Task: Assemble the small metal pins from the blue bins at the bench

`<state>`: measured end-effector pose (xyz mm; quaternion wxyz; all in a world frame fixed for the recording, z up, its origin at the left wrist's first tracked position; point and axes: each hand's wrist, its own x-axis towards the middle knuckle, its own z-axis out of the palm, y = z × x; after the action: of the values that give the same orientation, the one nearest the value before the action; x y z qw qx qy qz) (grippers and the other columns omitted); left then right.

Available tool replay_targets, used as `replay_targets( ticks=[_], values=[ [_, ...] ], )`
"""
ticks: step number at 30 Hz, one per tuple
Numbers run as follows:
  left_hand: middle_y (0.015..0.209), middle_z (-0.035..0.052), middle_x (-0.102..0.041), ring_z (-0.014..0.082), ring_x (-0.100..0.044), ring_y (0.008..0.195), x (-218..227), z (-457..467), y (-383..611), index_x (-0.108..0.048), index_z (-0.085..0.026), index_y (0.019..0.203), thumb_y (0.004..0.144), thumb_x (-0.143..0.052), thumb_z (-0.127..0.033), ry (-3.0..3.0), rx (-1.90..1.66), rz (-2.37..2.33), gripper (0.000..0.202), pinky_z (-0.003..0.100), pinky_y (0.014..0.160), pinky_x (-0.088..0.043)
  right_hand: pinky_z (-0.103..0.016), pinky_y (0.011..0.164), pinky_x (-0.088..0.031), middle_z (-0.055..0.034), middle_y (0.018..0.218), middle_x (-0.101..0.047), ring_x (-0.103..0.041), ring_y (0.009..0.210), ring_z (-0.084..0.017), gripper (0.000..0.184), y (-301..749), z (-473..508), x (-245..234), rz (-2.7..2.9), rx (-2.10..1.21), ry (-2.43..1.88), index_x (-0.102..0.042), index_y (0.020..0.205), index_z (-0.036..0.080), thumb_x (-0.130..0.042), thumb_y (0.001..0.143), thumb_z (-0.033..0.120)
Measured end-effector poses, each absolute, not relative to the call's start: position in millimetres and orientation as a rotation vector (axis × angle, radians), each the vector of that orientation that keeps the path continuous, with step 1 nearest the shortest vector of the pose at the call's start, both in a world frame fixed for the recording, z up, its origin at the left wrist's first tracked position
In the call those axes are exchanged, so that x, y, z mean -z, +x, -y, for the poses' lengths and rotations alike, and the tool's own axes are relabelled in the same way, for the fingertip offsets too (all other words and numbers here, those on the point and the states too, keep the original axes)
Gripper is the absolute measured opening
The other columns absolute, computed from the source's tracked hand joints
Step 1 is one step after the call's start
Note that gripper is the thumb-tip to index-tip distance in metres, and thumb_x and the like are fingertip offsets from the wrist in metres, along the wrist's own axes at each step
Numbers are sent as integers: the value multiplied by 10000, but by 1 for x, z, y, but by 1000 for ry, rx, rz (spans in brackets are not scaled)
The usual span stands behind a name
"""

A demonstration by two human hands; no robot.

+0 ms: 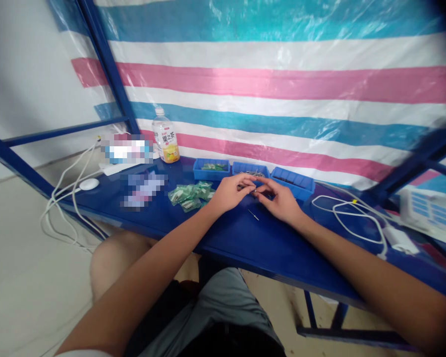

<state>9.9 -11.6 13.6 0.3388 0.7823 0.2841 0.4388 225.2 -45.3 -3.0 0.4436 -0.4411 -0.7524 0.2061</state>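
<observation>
Both my hands meet over the blue table (223, 238), fingertips pinched together on a tiny part I cannot make out. My left hand (230, 192) curls in from the left, and my right hand (278, 199) comes from the right. A thin metal pin (253, 214) lies on the table just below them. A pile of small green packets (191, 194) sits left of my left hand. Behind the hands stand three blue trays: one with green pieces (211, 168), one with metal pins (250, 170), and one with dividers (293, 181).
A drink bottle (165, 136) stands at the back left beside a white power strip (115, 168). White cables (70, 198) hang off the left edge; more white cable (353, 218) and a charger (399, 239) lie on the right. A striped tarp hangs behind.
</observation>
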Motion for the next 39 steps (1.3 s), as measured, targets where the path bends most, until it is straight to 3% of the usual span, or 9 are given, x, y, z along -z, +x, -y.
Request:
replay_targets(
  ticks=[3, 8, 11, 14, 22, 24, 29, 34, 39],
  values=[
    [1085, 78, -827, 210, -798, 971, -14, 12, 9, -722, -195, 1217, 976, -699, -245, 2018, -1160, -768, 247, 343, 930, -623, -420, 840, -634, -32, 1005, -829, -789, 915, -262, 472, 225, 48, 0, 1891, -455, -1114, -651, 1442, 267, -671, 982, 365],
    [945, 87, -830, 168, -770, 720, -8, 11, 11, -682, -159, 1365, 1031, -627, -263, 1977, -1039, -783, 354, 319, 772, -637, -422, 862, -631, -62, 1057, -832, -798, 976, -274, 302, 232, 45, 0, 1825, -358, -1137, -721, 1271, 248, -670, 998, 367],
    [1031, 117, -831, 185, -800, 805, -3, 10, 13, -651, -151, 1444, 1034, -612, -226, 1946, -1001, -708, 419, 320, 762, -652, -434, 867, -630, -74, 1042, -829, -796, 952, -278, 217, 233, 44, 0, 1795, -274, -1140, -750, 1109, 242, -717, 984, 416],
    [1172, 130, -818, 223, -812, 994, -1, 8, 15, -715, -159, 1382, 1026, -602, -197, 1912, -1008, -650, 375, 357, 852, -672, -443, 865, -622, -79, 1046, -810, -769, 911, -265, 191, 232, 46, -2, 1841, -205, -1090, -768, 1039, 249, -730, 981, 427],
    [1236, 124, -807, 269, -790, 1118, -11, 8, 10, -798, -163, 1240, 933, -765, -259, 1790, -1071, -690, 324, 471, 1099, -598, -433, 793, -631, -89, 1114, -763, -729, 874, -242, 177, 225, 48, -5, 1904, -258, -1032, -764, 1105, 259, -717, 978, 373],
    [1196, 121, -817, 267, -790, 1112, -10, 5, 9, -806, -162, 1172, 896, -797, -238, 1777, -1112, -717, 286, 451, 1075, -607, -426, 790, -639, -91, 1145, -759, -737, 906, -245, 214, 223, 48, -3, 1899, -323, -1019, -759, 1143, 264, -723, 972, 387],
    [1015, 85, -823, 213, -803, 898, -6, 2, 9, -771, -152, 1015, 838, -831, -195, 1751, -1166, -762, 192, 365, 880, -641, -416, 822, -635, -92, 1093, -775, -746, 981, -261, 332, 223, 46, -1, 1773, -441, -1056, -737, 1201, 249, -764, 942, 455],
    [918, 67, -819, 206, -781, 881, -6, 3, 10, -787, -164, 932, 823, -856, -244, 1882, -1087, -754, 152, 346, 867, -617, -392, 779, -627, -74, 998, -783, -751, 900, -246, 392, 226, 43, 1, 1656, -633, -1066, -735, 1178, 242, -783, 917, 531],
    [975, 75, -824, 204, -788, 926, -7, 5, 10, -754, -163, 979, 819, -849, -200, 1863, -1124, -751, 190, 338, 885, -603, -372, 700, -613, -55, 909, -784, -721, 758, -214, 390, 228, 40, 5, 1644, -705, -1071, -756, 1089, 229, -822, 873, 546]
  ],
)
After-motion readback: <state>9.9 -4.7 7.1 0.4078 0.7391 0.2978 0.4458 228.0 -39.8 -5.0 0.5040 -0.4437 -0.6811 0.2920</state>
